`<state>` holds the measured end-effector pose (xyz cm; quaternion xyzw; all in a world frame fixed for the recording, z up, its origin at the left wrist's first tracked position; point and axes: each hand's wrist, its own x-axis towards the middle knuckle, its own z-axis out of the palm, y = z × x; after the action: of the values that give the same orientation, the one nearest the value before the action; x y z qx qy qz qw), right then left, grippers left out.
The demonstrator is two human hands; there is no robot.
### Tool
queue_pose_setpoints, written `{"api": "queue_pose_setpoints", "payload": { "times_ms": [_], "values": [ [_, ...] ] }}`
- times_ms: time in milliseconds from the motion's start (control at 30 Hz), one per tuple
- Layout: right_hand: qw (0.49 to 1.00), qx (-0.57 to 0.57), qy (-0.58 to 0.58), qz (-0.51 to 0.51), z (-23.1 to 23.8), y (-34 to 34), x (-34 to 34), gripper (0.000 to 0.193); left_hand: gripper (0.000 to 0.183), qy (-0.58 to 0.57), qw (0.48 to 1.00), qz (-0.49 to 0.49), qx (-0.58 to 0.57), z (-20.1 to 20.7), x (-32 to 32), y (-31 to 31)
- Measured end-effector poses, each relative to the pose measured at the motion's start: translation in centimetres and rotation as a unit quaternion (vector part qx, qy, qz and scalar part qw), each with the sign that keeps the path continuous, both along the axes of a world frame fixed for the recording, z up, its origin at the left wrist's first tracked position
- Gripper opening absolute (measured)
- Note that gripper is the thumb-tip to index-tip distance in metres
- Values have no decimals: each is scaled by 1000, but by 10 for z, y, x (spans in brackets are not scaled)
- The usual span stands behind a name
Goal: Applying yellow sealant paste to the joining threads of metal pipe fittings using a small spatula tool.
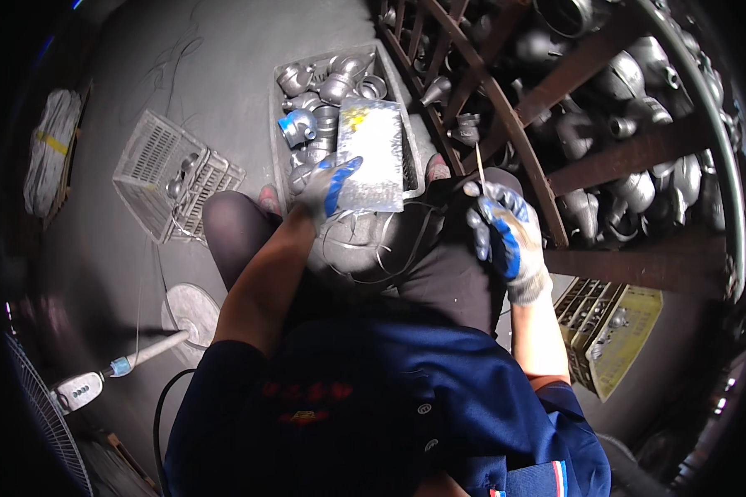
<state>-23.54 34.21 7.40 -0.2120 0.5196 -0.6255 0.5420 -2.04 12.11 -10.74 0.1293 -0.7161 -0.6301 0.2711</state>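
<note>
My left hand, in a grey glove with blue coating, grips the lower left edge of a bright, silvery rectangular sheet. Glare washes out much of its face, and a yellow patch marks its upper left. The sheet lies over a grey plastic crate of rounded metal pipe fittings, hiding part of them. One fitting among them is partly blue. Above my right thigh, my gloved right hand pinches a thin pale stick that points upward; its exact kind is unclear. Thin loose strips curl below the sheet.
A brown metal rack full of metal fittings stands close on my right, with a yellow crate below it. Leftward are a tipped grey crate, a fan's round base and its grille. Cables cross the floor.
</note>
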Motion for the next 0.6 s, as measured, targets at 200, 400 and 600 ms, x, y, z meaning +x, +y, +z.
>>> {"api": "queue_pose_setpoints", "payload": {
  "times_ms": [200,400,600],
  "values": [
    [998,29,4,58,-28,-64,-13,20,30,39,845,83,527,2,-59,7],
    [995,-4,-90,31,-51,-88,-20,26,30,20,846,86,526,-42,-67,0],
    [995,-4,-94,29,-58,-94,-23,37,30,-33,867,110,485,-56,-65,-2]
  ]
}}
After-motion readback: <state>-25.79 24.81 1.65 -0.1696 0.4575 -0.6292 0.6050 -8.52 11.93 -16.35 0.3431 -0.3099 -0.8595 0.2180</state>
